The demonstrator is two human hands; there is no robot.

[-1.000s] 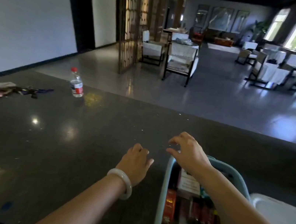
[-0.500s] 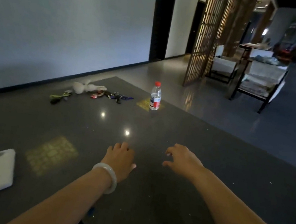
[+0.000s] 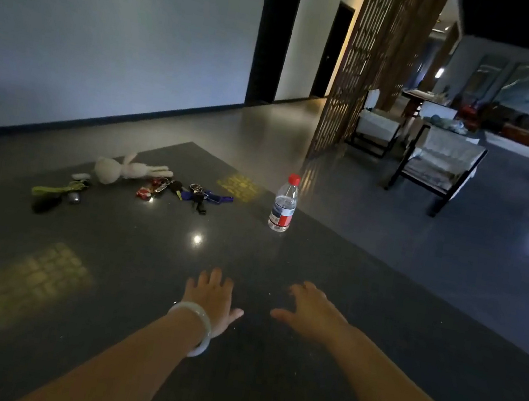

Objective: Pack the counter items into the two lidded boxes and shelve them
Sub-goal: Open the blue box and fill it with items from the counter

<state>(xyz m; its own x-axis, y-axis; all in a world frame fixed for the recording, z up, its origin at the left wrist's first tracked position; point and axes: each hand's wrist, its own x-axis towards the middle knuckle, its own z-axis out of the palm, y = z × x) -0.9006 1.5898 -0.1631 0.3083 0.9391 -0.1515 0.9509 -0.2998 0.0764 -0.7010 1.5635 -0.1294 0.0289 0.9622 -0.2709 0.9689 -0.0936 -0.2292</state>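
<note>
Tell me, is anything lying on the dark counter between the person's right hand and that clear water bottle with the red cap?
Nothing: the head view shows only bare dark counter between the right hand and the clear plastic bottle.

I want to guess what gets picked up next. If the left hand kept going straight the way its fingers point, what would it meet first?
Probably bare counter first. The left hand points up and slightly left, so its line seems to end near the keys, left of the water bottle. Depth is hard to judge.
</note>
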